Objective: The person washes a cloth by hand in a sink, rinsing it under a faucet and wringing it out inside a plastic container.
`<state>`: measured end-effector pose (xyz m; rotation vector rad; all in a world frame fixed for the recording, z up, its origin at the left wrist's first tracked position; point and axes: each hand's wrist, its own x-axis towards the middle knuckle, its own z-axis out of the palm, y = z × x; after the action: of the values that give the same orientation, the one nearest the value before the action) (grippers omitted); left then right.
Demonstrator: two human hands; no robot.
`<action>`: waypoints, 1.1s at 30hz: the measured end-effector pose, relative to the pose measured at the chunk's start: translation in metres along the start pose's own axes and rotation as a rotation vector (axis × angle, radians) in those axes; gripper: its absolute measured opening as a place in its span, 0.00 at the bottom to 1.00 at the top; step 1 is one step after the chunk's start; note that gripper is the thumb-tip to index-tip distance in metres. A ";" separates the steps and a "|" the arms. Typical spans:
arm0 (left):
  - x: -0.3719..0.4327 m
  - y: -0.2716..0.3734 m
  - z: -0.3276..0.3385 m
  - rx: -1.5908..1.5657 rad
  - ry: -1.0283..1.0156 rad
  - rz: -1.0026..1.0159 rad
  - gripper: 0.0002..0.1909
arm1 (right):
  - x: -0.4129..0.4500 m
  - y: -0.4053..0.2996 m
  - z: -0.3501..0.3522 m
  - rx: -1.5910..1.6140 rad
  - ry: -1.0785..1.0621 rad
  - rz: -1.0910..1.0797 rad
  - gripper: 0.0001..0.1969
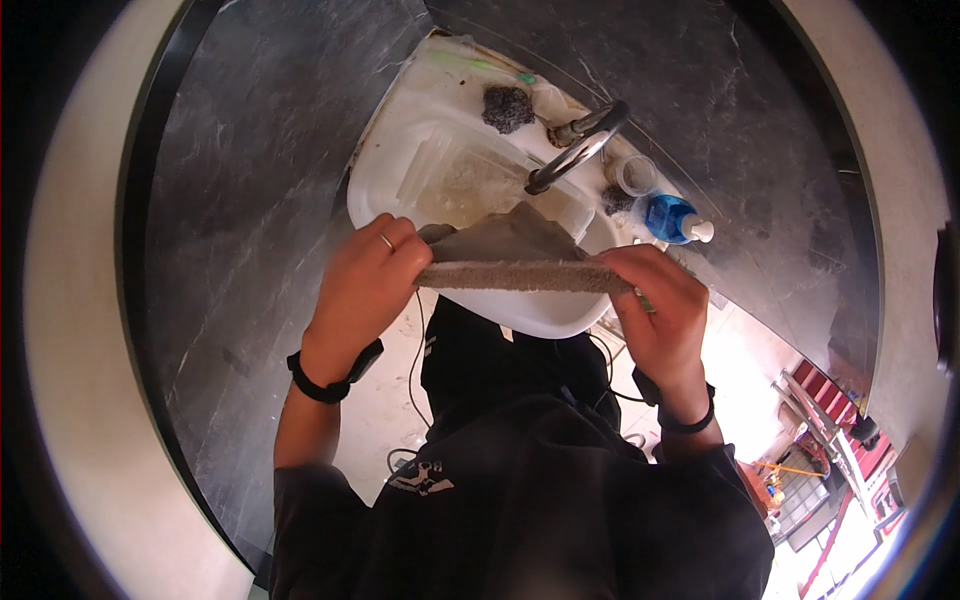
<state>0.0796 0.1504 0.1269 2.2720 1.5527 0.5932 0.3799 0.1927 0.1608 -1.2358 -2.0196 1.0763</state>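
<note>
My left hand and my right hand grip opposite ends of a grey-brown cloth. Its near edge is stretched between them, and the rest hangs over the white washbasin. Beneath the chrome faucet, a translucent plastic tub in the basin holds cloudy water. The cloth hides the tub's near part. A ring is on my left hand, and dark bands are around both wrists.
A dark scouring pad lies on the basin's back ledge. Right of the faucet stand a clear cup and a blue pump bottle. Dark marbled wall panels enclose the basin. Cables hang near my legs.
</note>
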 end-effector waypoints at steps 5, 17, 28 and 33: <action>-0.004 -0.016 0.033 -0.018 0.023 -0.105 0.10 | -0.002 0.045 0.031 0.085 0.008 0.164 0.09; -0.011 -0.084 0.255 0.110 -0.571 -0.457 0.08 | -0.017 0.254 0.222 -0.521 -0.317 0.073 0.13; -0.008 -0.095 0.269 0.189 -0.623 -0.285 0.09 | 0.014 0.257 0.212 -0.177 -0.751 0.350 0.14; -0.024 -0.086 0.196 -0.435 -0.133 -0.584 0.09 | 0.003 0.185 0.143 0.344 -0.346 0.440 0.06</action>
<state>0.1024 0.1518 -0.0872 1.4218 1.7083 0.5311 0.3564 0.1940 -0.0716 -1.4115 -1.7192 1.8715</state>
